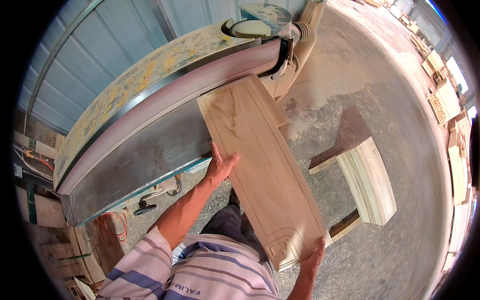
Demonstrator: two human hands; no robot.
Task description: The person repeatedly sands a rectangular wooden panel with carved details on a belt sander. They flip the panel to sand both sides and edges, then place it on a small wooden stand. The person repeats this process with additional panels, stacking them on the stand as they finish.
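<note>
A long pale wooden panel (260,160) with a grooved border line and a carved corner motif lies slantwise across my front. Its far end rests over the metal table of a belt sander, against or very close to the pinkish sanding belt (150,115); I cannot tell if they touch. My left hand (220,166) grips the panel's left edge, thumb on top and fingers partly hidden below. At the near right corner my right hand (313,257) is closed round the edge. Some wood juts out beneath the panel's right side at the far end.
The sander's dark metal table (135,155) runs to the left, with a black handwheel (145,207) below. A ribbed hose (304,32) rises at its far end. On the concrete floor at right stands a small wooden bench-like piece (367,182). Timber stacks (445,102) line the far right.
</note>
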